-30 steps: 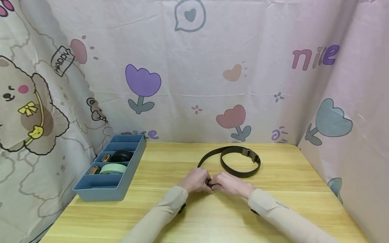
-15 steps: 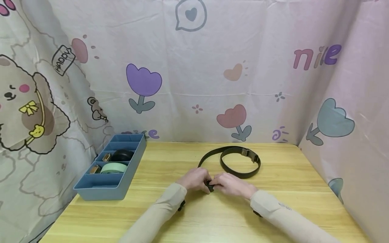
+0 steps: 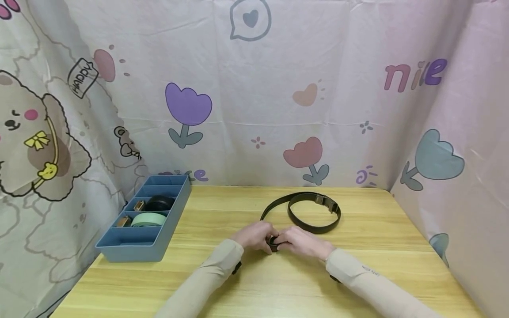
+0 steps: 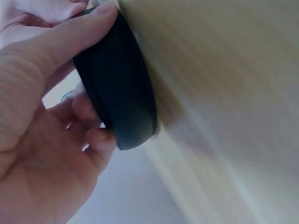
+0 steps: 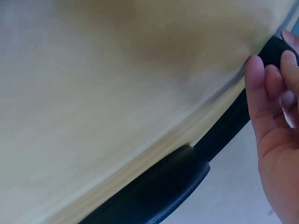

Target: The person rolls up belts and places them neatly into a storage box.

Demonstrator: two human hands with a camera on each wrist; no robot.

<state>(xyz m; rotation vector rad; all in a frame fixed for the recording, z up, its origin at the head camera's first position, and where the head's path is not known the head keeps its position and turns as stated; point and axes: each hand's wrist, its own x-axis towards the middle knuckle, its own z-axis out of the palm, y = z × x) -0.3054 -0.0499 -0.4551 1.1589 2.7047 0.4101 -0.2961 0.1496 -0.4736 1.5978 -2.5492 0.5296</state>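
A long black belt [image 3: 315, 229] lies on the table, its far part in a loose loop with a metal buckle [image 3: 327, 202]. Its near end curls into a small coil [image 3: 273, 248] between the two hands. The left hand [image 3: 256, 235] holds this coil from the left; in the left wrist view its thumb lies along the upper edge of the black coil [image 4: 119, 88], with other fingers around the side. From the right, the fingertips and thumb of the right hand [image 3: 303, 242] pinch the coil. The right wrist view shows the belt's strap [image 5: 224, 126] running away from the right hand's fingers [image 5: 259, 93].
At the left of the wooden table [image 3: 222, 291] stands a blue divided box [image 3: 169, 234]. Two of its compartments hold coiled belts with gold-toned buckles, one black [image 3: 160, 203] and one light green [image 3: 148, 220]. A printed curtain [image 3: 246, 88] hangs behind the table and along both sides.
The small coil between the hands has turned and shows more clearly as a ring. Both hands stay nearly in place, with small finger movements; the far loop and buckle lie almost unchanged.
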